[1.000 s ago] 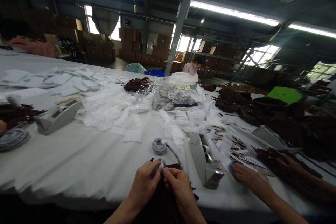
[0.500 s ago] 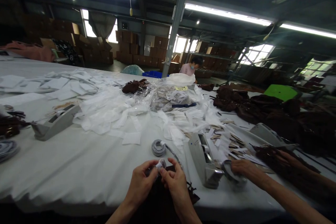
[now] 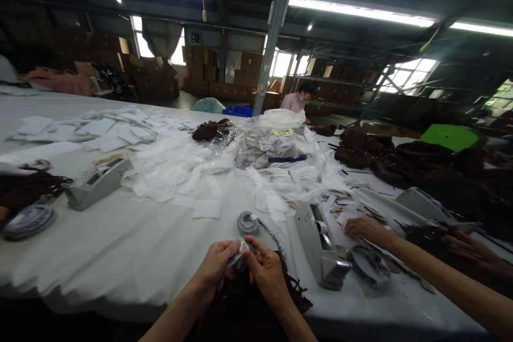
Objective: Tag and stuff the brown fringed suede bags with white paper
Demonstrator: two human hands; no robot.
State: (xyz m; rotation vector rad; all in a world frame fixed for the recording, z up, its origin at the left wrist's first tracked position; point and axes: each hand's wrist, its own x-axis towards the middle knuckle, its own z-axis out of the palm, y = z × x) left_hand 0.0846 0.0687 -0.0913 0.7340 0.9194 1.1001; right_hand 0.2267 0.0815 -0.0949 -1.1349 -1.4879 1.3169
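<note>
My left hand pinches a small whitish, wrapped-looking piece between thumb and forefinger. Closed on the same piece from the other side is my right hand, its fingertips meeting the left ones. What lies inside the white layer cannot be made out. Below both hands a dark brown fabric item with thin fringe-like ends hangs over the table edge. Just beyond my fingers a grey coiled strap lies on the white cloth, its tail running down toward the brown item.
A grey tape dispenser stands right of my hands, another dispenser at left. A co-worker's hand touches white paper among card strips. White sheets, a clear plastic bag and brown items lie farther back.
My fingers have shifted slightly around the whitish piece, which is now more covered. The co-worker's hand has moved from the clear-wrapped coil up to the white paper. The view has turned slightly left.
</note>
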